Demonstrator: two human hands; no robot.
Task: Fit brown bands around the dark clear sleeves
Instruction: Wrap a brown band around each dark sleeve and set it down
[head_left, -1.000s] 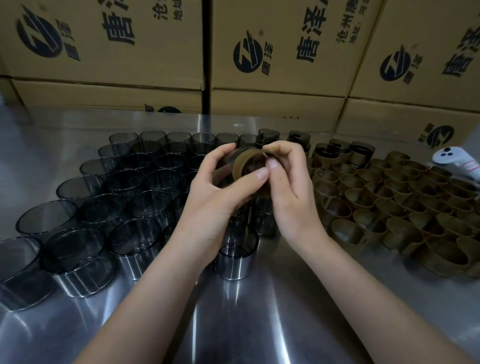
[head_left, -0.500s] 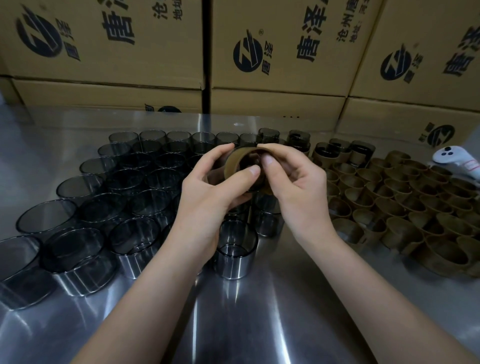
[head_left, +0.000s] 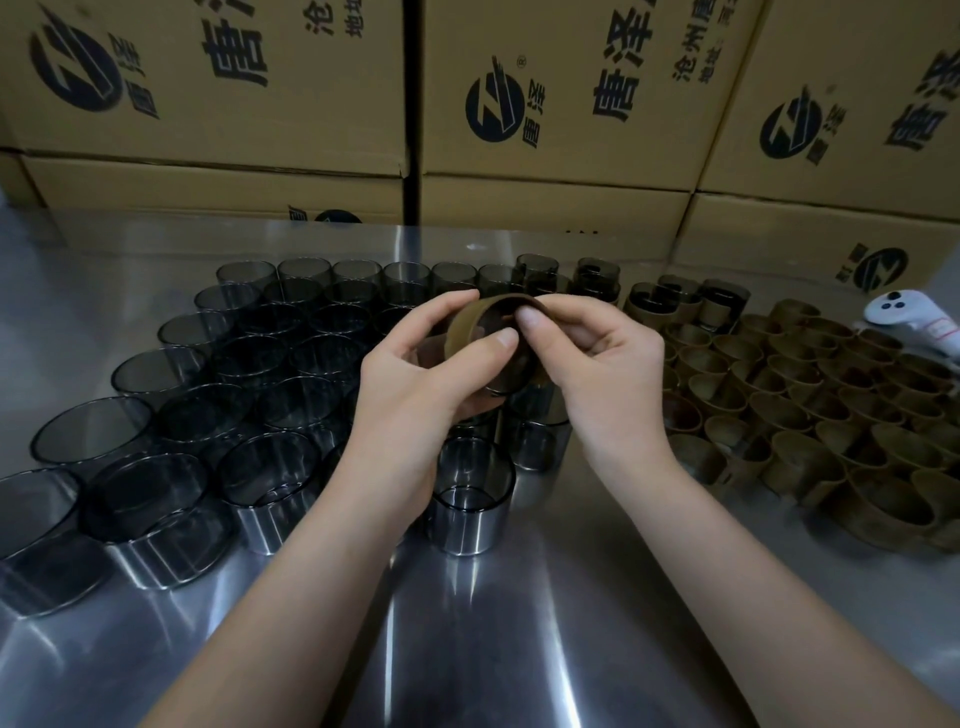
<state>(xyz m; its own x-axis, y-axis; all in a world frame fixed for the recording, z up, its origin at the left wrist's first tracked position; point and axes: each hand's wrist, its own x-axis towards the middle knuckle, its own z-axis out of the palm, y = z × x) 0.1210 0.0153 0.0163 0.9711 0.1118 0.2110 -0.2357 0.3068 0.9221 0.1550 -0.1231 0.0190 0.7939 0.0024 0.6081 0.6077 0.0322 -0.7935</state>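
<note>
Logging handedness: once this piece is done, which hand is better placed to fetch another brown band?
Probably the right hand: loose brown bands lie on its side; left hand nearer bare sleeves.

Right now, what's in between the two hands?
In the head view, a brown band with a dark clear sleeve inside it lies between the left hand and the right hand. Both hands pinch it.

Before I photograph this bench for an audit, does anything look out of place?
A white controller lies at the far right, behind the loose brown bands. It is no part of the job; nothing else stands out.
</note>
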